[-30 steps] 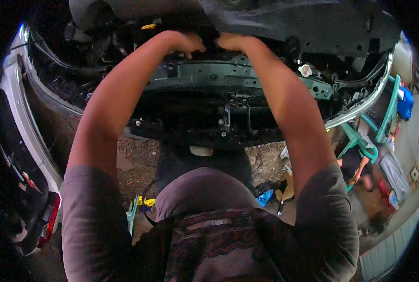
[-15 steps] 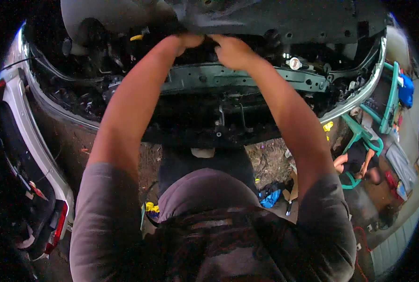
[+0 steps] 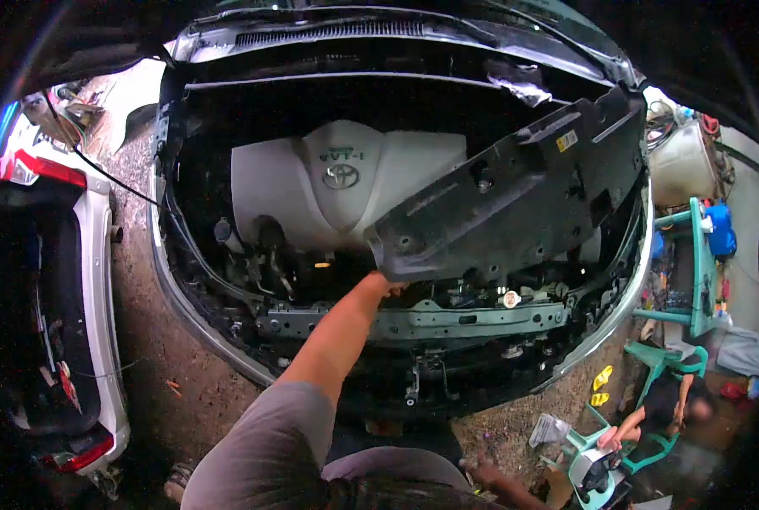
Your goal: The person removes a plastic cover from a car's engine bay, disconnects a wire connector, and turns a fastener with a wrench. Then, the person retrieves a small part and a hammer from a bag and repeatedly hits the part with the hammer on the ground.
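My left hand [image 3: 386,284] reaches into the front of a car's engine bay, at the lower left corner of a black plastic cover panel [image 3: 498,212]. Its fingers look curled, but the panel and shadow hide their tips and anything in them. The panel lies slantwise over the right part of the bay, overlapping a grey engine cover [image 3: 277,178] with a Toyota emblem. Just below the hand runs a grey-green metal crossbar [image 3: 422,321]. A radiator cap [image 3: 511,298] sits to the right. Low beside my body, my right hand [image 3: 486,476] is dark and blurred.
A white vehicle's rear [image 3: 99,289] with red lights stands at left. On the right a person [image 3: 651,416] sits by green plastic chairs [image 3: 698,263]. Yellow slippers [image 3: 600,387] lie on the dirt ground. A thin black rod [image 3: 111,174] rises at the bay's left side.
My right hand has left the crossbar area and dropped down beside my body. My left hand stays at the panel's corner. The camera view has tilted up, showing more of the engine bay.
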Demonstrator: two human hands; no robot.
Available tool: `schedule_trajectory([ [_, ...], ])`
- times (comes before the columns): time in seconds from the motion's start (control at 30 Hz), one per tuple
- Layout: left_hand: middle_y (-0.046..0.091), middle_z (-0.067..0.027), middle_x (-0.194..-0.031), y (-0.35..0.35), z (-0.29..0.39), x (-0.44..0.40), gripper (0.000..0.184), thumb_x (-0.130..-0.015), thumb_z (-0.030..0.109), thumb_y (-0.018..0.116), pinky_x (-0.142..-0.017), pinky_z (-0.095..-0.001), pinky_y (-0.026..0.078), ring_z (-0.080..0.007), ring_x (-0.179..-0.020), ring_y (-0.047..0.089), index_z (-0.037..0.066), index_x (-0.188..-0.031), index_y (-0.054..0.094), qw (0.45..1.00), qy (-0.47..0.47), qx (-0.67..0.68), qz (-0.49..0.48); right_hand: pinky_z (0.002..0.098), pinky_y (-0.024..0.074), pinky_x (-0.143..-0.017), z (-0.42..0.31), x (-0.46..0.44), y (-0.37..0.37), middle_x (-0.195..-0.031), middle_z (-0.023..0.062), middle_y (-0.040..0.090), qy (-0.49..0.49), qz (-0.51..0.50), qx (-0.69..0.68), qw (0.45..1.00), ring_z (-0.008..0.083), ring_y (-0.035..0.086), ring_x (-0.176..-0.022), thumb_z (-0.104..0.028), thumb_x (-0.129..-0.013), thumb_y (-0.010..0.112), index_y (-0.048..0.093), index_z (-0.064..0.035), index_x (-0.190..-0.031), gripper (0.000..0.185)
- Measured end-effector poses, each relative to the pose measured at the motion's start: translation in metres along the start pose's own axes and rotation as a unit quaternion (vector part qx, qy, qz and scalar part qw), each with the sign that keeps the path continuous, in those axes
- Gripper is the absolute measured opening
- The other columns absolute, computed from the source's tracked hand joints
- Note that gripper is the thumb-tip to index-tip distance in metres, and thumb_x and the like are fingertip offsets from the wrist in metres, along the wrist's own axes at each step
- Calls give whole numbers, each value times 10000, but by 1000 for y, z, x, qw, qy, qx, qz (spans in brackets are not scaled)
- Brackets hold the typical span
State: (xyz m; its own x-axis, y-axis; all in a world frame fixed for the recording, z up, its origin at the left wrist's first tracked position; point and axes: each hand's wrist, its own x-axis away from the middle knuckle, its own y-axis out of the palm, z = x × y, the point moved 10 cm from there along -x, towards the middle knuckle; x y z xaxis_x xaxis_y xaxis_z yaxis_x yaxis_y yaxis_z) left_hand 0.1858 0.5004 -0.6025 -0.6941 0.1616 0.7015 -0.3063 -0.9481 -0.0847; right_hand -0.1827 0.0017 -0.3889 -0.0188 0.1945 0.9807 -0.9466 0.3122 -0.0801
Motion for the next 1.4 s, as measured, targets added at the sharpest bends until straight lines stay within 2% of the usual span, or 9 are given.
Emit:
schedule_trajectory([
  [0.3,707,-126,-1079,-18,70,96,440,-935,413,580,-852,-439,501,-293,-937,630,129,-1260,658,994,62,-84,40,555,538,-907,93,-184,88,-1176,260,710,-61,-175,127,974,501,670,-1075,-801,-863,533,754,-40,-1134,838],
  [0.37,711,-179,-1155,-17,75,101,482,-917,418,619,-914,-437,502,-338,-1034,657,82,-1261,652,972,141,-187,32,543,565,-799,61,-122,43,-963,254,733,-42,90,113,989,485,706,-896,-668,-900,586,761,-5,-923,686],
  [0.57,722,-189,-1119,-49,56,135,584,-809,562,738,-918,-424,505,-332,-1035,667,119,-1188,728,988,-75,-110,77,501,575,-782,-77,28,-34,-1010,255,724,-163,93,167,968,431,716,-896,-450,-920,637,740,-32,-1057,451],
  [0.87,723,-196,-1061,-54,32,103,536,-865,533,673,-907,-434,509,-335,-981,666,93,-1164,743,989,15,-145,-28,424,554,-944,-307,186,-236,-1208,147,722,-451,171,62,874,340,712,-1054,-356,-947,691,680,-92,-1243,397],
  [1.07,692,-257,-1197,-59,38,122,519,-887,469,638,-962,-487,505,-435,-1120,645,52,-1186,720,949,3,-313,-33,494,466,-1093,-476,337,-406,-1393,196,601,-478,439,146,747,416,590,-1263,-315,-985,618,602,-79,-1341,428],
  [1.13,693,-259,-1190,-62,36,124,505,-885,449,643,-950,-486,510,-432,-1112,649,50,-1185,717,953,7,-302,-24,517,444,-1095,-531,352,-465,-1331,219,614,-521,520,158,659,428,573,-1255,-277,-979,624,580,-97,-1369,432],
  [1.2,694,-261,-1183,-53,24,115,491,-882,430,648,-938,-485,516,-430,-1105,653,48,-1184,714,955,15,-295,-26,483,535,-881,-567,369,-513,-1120,223,696,-596,660,134,437,404,674,-1048,-194,-924,661,630,-64,-1241,345],
  [1.3,697,-254,-1182,-50,24,96,472,-863,405,666,-925,-485,526,-417,-1099,660,53,-1174,716,944,108,-312,5,500,523,-944,-619,351,-583,-1123,223,700,-522,649,130,538,409,668,-1072,-290,-900,693,648,-63,-1223,398],
  [1.4,699,-234,-1194,-64,36,130,485,-840,409,691,-917,-481,537,-401,-1087,669,77,-1192,714,939,-37,-342,-21,509,509,-996,-639,337,-605,-1144,214,702,-399,659,145,621,403,665,-1103,-358,-885,700,650,-69,-1241,461],
])
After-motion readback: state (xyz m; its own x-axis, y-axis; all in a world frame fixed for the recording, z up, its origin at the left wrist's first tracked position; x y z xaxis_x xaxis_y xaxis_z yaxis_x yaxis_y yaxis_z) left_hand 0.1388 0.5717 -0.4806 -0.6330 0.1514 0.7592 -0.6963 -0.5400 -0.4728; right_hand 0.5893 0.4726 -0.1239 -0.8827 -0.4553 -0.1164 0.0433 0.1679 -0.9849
